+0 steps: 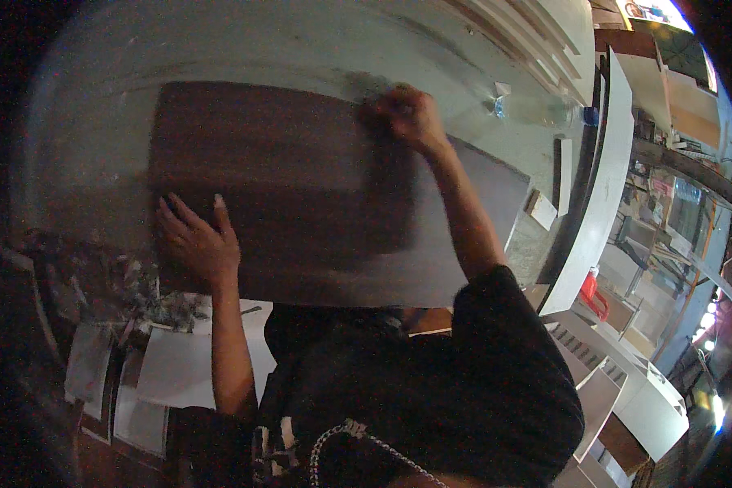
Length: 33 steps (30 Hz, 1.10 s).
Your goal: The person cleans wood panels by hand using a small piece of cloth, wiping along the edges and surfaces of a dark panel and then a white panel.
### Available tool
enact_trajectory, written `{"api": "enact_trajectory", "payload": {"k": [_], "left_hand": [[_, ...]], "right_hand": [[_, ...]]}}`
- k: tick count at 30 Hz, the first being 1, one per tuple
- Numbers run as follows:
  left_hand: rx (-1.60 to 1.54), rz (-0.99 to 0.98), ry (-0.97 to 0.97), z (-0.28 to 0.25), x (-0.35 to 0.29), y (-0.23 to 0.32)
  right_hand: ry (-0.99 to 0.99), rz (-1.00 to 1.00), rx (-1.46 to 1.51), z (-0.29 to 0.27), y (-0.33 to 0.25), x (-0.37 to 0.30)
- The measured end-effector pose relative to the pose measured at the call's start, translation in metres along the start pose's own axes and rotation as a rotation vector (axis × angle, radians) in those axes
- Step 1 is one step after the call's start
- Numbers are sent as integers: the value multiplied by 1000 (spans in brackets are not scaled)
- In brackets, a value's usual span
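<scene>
A large flat board [276, 154] lies in front of me, dark brown over its left and middle part and paler grey toward its right end. My left hand [202, 241] rests flat on the board's near left part, fingers spread. At the far edge, right of the middle, my right hand [413, 118] is closed and somewhat blurred. Something dark seems to be under its fingers, but its kind cannot be made out. The border between the dark and paler parts runs just below this hand.
The board lies on a greenish-grey tabletop [244, 45] with dark smears. To the right are small white blocks [542, 209], a strip [564, 175] and a long white panel [602, 179]. Pale boards [537, 41] lean at the back right. Panels [175, 370] stand at the lower left.
</scene>
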<state>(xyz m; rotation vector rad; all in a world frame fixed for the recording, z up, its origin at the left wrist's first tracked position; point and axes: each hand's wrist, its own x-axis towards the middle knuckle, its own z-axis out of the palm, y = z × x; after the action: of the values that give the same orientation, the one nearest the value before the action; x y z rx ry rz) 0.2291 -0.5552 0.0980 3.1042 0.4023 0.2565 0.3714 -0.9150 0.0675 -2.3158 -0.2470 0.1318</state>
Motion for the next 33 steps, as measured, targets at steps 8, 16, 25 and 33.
{"api": "enact_trajectory", "payload": {"k": [8,16,25,33], "left_hand": [[-197,-57,104,22,-4,-16],[-257,-321,-25,25,25,-45],[-144,-285,19,16,41,-12],[-101,-380,63,28,25,-38]], "right_hand": [[-29,176,53,-67,39,-54],[12,243,-47,-140,108,-118],[75,110,-123,16,21,9],[-54,223,38,-78,50,-58]]}}
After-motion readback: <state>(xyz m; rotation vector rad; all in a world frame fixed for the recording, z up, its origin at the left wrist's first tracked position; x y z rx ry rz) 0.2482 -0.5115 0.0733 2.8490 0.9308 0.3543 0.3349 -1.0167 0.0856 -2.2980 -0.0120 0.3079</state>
